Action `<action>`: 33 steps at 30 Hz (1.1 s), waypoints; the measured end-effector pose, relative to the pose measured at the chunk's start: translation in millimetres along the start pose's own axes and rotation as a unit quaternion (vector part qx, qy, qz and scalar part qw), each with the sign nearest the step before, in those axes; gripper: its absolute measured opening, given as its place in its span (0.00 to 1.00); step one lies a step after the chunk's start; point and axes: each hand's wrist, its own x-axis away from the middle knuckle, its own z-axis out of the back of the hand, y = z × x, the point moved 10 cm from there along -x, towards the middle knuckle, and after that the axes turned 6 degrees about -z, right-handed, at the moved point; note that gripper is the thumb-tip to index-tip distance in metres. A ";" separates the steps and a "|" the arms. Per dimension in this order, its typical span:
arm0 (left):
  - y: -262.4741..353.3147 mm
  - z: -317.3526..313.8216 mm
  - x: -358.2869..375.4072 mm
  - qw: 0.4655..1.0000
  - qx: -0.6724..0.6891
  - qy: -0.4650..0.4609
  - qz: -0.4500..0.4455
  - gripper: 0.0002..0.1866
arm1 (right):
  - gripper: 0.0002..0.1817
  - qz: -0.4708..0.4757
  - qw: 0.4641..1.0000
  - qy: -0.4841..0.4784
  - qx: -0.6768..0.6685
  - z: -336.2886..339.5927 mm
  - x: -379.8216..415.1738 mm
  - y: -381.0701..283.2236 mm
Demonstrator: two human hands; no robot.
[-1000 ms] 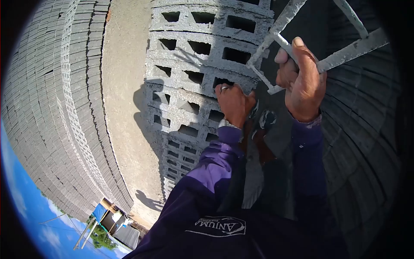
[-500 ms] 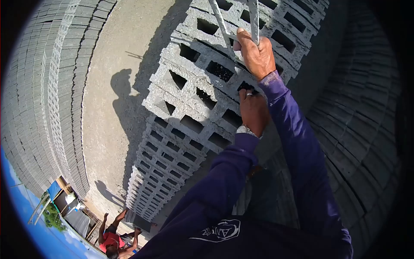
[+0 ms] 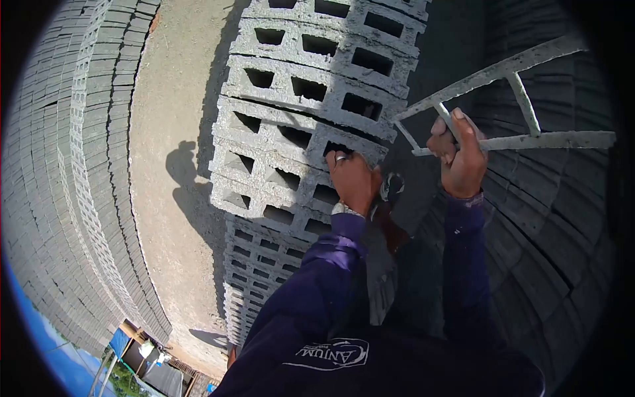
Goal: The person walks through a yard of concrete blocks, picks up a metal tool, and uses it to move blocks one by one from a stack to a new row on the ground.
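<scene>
My left hand (image 3: 354, 183), with a ring and a wristband, has its fingers hooked into a hole of a hollow concrete block (image 3: 311, 135) at the near right edge of a long row. Its fingertips are hidden inside the hole. To the right, my right hand (image 3: 464, 155) is closed around a rung at the narrow end of a grey, crusted ladder-shaped metal frame (image 3: 522, 102). That frame is held clear of the blocks, stretching away to the right.
A lower block stack (image 3: 248, 264) continues below the row. Stacked grey blocks (image 3: 99, 152) line the far left beyond a sandy path (image 3: 165, 86). More stacks (image 3: 542, 225) stand in shade on the right. My foot (image 3: 391, 188) is beside the row.
My right hand has swung the metal frame from above the blocks to the right. My left hand remains at a block hole. The view has shifted; the person in red is mostly out of sight.
</scene>
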 end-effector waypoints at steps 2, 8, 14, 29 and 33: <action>6.1 -7.2 -4.0 1.000 -0.015 -0.022 -0.001 0.23 | 0.21 -0.043 0.997 0.055 -0.040 58.2 2.1 46.7; -7.9 -29.4 -4.2 0.988 -0.111 -0.093 0.044 0.28 | 0.21 -0.161 0.939 0.252 -0.172 153.4 13.0 192.0; -20.6 -38.6 -2.0 0.979 -0.030 -0.156 0.131 0.29 | 0.20 -0.179 0.937 0.245 -0.170 164.0 -17.2 187.3; -20.9 -25.5 -3.2 0.973 0.090 -0.122 0.171 0.22 | 0.23 -0.189 0.955 0.216 -0.079 158.1 -37.2 202.2; -34.3 -14.6 6.8 0.947 0.063 -0.211 0.235 0.26 | 0.22 -0.170 0.955 0.209 -0.122 147.4 -42.0 198.7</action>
